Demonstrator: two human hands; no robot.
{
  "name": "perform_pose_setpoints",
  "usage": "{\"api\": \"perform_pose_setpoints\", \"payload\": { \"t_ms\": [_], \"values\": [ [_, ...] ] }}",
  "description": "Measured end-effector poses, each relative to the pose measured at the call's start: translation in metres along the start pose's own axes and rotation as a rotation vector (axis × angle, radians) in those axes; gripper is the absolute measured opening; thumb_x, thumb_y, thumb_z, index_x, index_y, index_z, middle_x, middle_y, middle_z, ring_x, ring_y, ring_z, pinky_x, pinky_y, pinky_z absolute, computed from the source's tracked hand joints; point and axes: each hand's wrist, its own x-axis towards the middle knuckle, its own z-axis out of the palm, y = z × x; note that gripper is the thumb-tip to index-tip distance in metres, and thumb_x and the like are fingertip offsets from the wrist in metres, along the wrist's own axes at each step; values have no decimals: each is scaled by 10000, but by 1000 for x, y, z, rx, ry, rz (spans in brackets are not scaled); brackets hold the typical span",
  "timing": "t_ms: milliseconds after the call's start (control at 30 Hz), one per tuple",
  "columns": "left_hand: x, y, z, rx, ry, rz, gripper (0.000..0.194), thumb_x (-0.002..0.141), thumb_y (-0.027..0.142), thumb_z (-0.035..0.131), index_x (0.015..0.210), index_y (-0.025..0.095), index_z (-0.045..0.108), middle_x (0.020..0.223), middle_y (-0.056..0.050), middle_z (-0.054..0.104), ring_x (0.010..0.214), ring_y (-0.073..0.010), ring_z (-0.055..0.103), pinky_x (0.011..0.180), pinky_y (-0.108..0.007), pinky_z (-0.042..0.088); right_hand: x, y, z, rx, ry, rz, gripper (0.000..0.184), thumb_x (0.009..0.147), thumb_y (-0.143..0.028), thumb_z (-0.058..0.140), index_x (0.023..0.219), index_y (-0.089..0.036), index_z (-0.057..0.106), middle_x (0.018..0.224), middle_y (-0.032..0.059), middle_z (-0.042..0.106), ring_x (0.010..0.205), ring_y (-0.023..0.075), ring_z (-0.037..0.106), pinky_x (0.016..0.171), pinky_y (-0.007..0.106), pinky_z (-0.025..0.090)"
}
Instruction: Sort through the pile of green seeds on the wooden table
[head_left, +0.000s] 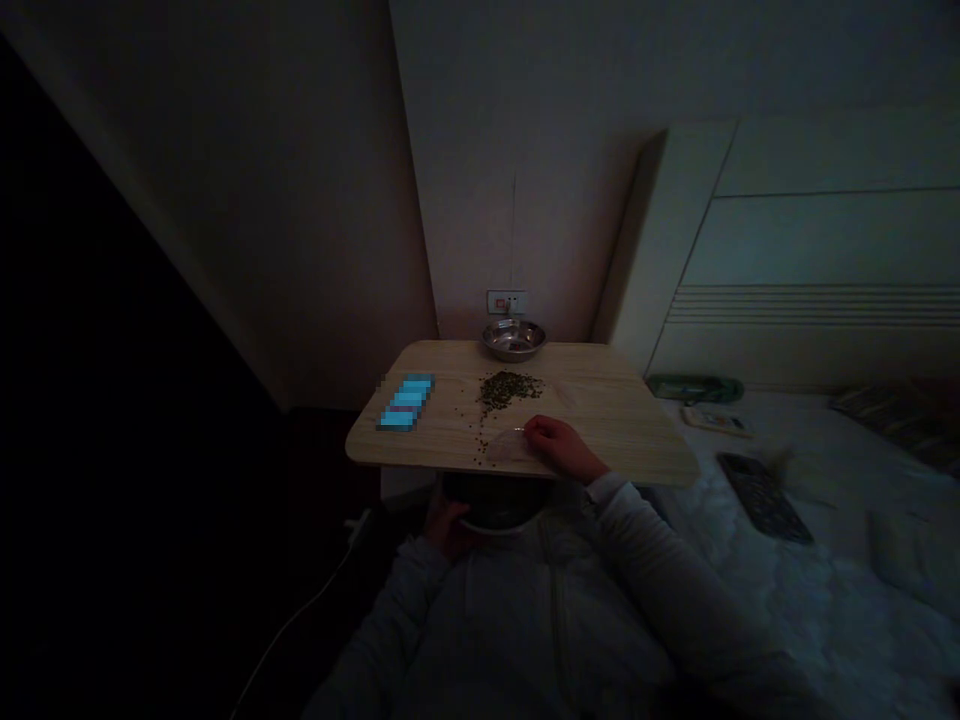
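My right hand (pixel 561 445) is closed on the edge of a clear plastic piece (pixel 508 447), which lies low over the front of the wooden table (pixel 607 385). A loose pile of small greenish beans (pixel 504 390) spreads just beyond it, with stray ones trailing toward the front edge. Below that edge, at my lap, is a dark basin (pixel 504 512) with a pale rim. My left hand (pixel 448 528) grips the basin's left side. Part of the basin is hidden under the tabletop.
A steel bowl (pixel 514 342) stands at the table's back, below a wall socket (pixel 507 301). On the left lies a phone (pixel 406 402) with a lit, blurred screen. A bed (pixel 750 580) at right holds a green item (pixel 694 388) and a dark patterned one (pixel 763 495).
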Motion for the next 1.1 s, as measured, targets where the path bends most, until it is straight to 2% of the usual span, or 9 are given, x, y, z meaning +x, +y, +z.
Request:
{"api": "perform_pose_setpoints", "payload": {
  "t_ms": [100, 267, 500, 600, 700, 900, 1100],
  "values": [
    [0, 0, 0, 6, 11, -2, 326, 696, 95, 612, 1016, 149, 636, 913, -105, 750, 1110, -318, 633, 903, -456, 536, 1, 1, 0, 1, 13, -1, 174, 728, -347, 540, 711, -178, 582, 603, -19, 588, 589, 129, 500, 585, 251, 369],
    [2, 0, -2, 0, 10, 14, 221, 738, 99, 584, 948, 151, 627, 833, -79, 738, 1071, -293, 650, 903, -461, 536, 0, 1, 1, 58, 23, 12, 143, 700, -315, 513, 723, -186, 570, 608, -24, 580, 582, 127, 493, 581, 248, 370],
    [1, -1, 0, -13, 20, 9, 300, 737, 79, 567, 1030, 123, 619, 859, -106, 743, 1078, -306, 644, 905, -466, 531, -1, -2, 0, 76, 27, 3, 172, 697, -341, 502, 749, -188, 558, 614, -23, 568, 603, 135, 494, 619, 264, 390],
    [-2, 0, 2, -15, 9, 3, 351, 719, 75, 585, 1063, 132, 618, 913, -112, 748, 1088, -313, 641, 901, -468, 533, 0, -1, -1, 83, 71, 3, 191, 708, -366, 502, 755, -189, 554, 611, -25, 552, 607, 136, 486, 612, 264, 385],
    [-4, 0, 4, -35, 3, 15, 366, 711, 72, 594, 1067, 151, 621, 959, -106, 746, 1102, -308, 637, 902, -466, 534, 0, 1, 0, 68, 116, 2, 188, 698, -351, 509, 771, -186, 564, 630, -22, 558, 619, 138, 488, 617, 264, 386],
    [-1, 0, 0, -21, -29, 12, 361, 674, 71, 631, 1025, 155, 642, 1017, -118, 739, 1144, -322, 612, 907, -458, 533, 0, 0, 0, 11, 106, -12, 193, 726, -341, 504, 814, -186, 580, 660, -11, 590, 638, 146, 504, 619, 265, 393],
    [0, 0, -1, 1, -10, 4, 345, 684, 90, 624, 1022, 157, 637, 937, -104, 748, 1125, -319, 625, 895, -462, 539, 0, -1, 0, -70, 109, -17, 202, 738, -343, 510, 822, -183, 601, 678, -3, 605, 653, 154, 520, 634, 274, 391]
  ]
}}
